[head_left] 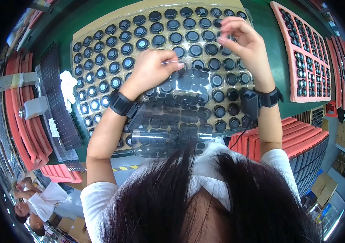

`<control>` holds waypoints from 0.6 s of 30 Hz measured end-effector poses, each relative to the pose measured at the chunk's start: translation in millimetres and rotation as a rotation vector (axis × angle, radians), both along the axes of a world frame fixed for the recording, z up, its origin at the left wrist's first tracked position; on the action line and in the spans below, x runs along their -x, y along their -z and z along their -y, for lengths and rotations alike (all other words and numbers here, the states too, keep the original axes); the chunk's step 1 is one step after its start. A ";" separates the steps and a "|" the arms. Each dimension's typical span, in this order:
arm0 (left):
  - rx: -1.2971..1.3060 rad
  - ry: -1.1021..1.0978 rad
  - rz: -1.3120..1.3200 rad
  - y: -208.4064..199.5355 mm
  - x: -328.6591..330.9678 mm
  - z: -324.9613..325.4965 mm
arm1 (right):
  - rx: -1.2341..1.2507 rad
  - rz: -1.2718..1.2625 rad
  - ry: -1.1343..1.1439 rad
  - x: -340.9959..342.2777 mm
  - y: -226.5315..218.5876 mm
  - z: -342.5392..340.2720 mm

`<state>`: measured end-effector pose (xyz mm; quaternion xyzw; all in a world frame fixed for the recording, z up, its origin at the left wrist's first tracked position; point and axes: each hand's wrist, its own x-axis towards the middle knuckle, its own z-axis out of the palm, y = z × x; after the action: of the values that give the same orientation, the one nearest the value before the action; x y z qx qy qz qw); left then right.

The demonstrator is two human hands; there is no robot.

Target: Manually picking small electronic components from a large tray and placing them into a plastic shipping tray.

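Observation:
My left hand (150,69) pinches the upper edge of a clear plastic sheet (162,139) between thumb and fingertips. The sheet curves down toward my body and carries many flat black discs. Under it lies a wide clear tray (248,20) with rows of round black parts; several at the left show pale bluish centres. Over the tray's upper right, my right hand (243,37) has bent fingers, with the thumb apart from them. A dark disc (218,23) shows right by its fingertips; I cannot tell whether it touches them. Each wrist wears a black strapped device.
The green table (275,52) holds a pink foam tray (302,99) of round parts at right. Left are a dark moulded sheet (59,101), a white crumpled glove or cloth (68,86) and stacked pink trays (24,117). More pink trays (281,135) stack near my right arm. People sit lower left.

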<state>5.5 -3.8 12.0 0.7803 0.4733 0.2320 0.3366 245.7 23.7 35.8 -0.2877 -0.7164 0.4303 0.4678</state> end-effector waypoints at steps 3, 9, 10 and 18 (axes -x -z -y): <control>0.001 0.037 0.006 0.6 -0.1 0.9 | 0.087 -0.019 0.052 -11.6 16.5 0.1; -0.008 0.044 -0.010 -1.2 -0.2 1.0 | 0.219 0.083 -0.001 -0.6 32.4 0.6; -0.013 0.048 -0.011 -1.2 -0.1 0.8 | 0.217 0.113 -0.015 4.8 32.6 0.4; -0.030 0.050 0.017 -0.2 -0.8 1.2 | 0.168 0.142 -0.017 17.6 36.8 -6.0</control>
<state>6.2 -4.9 12.2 0.7949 0.4471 0.2371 0.3348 228.1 29.7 -1.0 -0.3494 -0.7116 0.4712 0.3866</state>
